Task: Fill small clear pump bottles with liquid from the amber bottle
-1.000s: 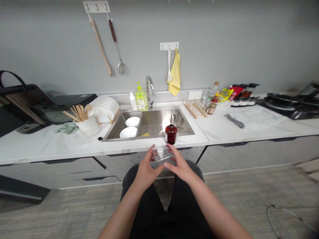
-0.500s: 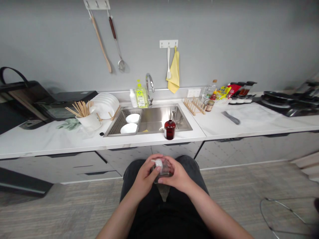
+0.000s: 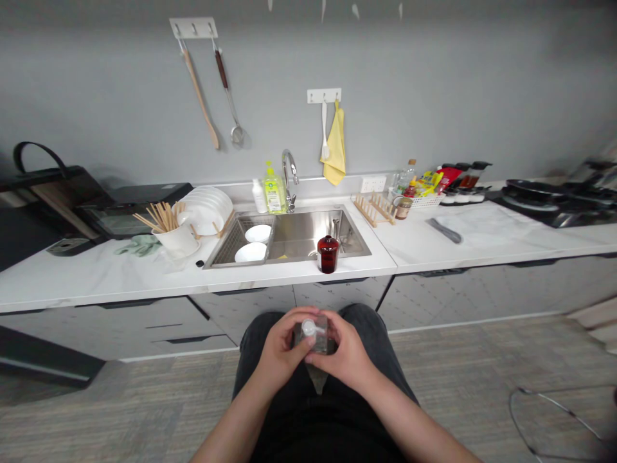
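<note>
Over my lap, both hands hold a clear pump bottle (image 3: 319, 342) with a whitish pump head on top. My left hand (image 3: 284, 344) wraps its left side, the thumb lying close to the pump head. Around the right side curve the fingers and thumb of my right hand (image 3: 351, 352). The hands cover much of the bottle. Ahead, a dark red bottle (image 3: 328, 255) without a pump stands upright on the counter at the sink's front edge, apart from both hands.
Two white bowls (image 3: 250, 253) sit in a rack in the sink (image 3: 308, 235). Behind it are a faucet (image 3: 289, 180) and a green soap bottle (image 3: 274, 193). A chopstick holder (image 3: 177, 241) stands left, a wooden rack (image 3: 375, 211) right.
The pump head's spout has swung from pointing left to pointing right. Both hands still hold the clear bottle, which appears slightly lower. The view has tilted up a little.
</note>
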Action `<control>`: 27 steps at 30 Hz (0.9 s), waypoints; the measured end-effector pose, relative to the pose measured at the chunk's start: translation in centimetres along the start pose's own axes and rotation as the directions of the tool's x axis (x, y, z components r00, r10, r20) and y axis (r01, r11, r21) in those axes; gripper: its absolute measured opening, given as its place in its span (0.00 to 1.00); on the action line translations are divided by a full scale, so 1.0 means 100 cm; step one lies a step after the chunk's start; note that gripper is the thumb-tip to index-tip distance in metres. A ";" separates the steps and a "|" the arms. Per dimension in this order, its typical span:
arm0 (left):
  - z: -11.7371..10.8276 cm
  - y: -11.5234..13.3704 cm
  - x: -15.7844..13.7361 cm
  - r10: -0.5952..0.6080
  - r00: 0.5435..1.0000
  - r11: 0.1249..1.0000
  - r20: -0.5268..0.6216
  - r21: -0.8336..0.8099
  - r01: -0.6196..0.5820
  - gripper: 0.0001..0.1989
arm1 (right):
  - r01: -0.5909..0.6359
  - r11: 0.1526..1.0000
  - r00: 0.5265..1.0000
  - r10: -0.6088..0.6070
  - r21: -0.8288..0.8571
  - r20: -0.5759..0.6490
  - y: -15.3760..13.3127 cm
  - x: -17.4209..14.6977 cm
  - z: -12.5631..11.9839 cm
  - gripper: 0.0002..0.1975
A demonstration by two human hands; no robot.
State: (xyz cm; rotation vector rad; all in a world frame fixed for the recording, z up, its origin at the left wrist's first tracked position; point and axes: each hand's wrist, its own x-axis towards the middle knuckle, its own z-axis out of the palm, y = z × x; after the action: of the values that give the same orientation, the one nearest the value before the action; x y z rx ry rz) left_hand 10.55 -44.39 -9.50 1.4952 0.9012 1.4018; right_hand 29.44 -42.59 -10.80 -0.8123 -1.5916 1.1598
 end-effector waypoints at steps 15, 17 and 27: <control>0.011 -0.002 0.012 -0.116 0.990 0.990 -0.077 -0.088 0.109 0.25 | -0.047 0.997 0.999 0.046 0.065 0.012 0.006 0.002 -0.009 0.38; 0.011 -0.001 0.011 -0.132 0.991 0.981 -0.033 -0.147 0.125 0.26 | -0.062 0.995 0.998 0.060 0.078 0.016 0.008 0.000 -0.010 0.39; 0.003 -0.002 0.009 -0.116 0.993 0.974 0.013 -0.193 0.116 0.28 | -0.054 0.994 0.998 0.051 0.094 0.028 0.007 0.002 -0.010 0.38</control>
State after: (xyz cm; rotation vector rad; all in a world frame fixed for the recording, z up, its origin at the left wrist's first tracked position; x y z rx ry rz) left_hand 10.93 -43.53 -9.35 1.2772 0.8129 1.3615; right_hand 30.34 -41.91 -11.37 -0.7839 -1.5317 1.2786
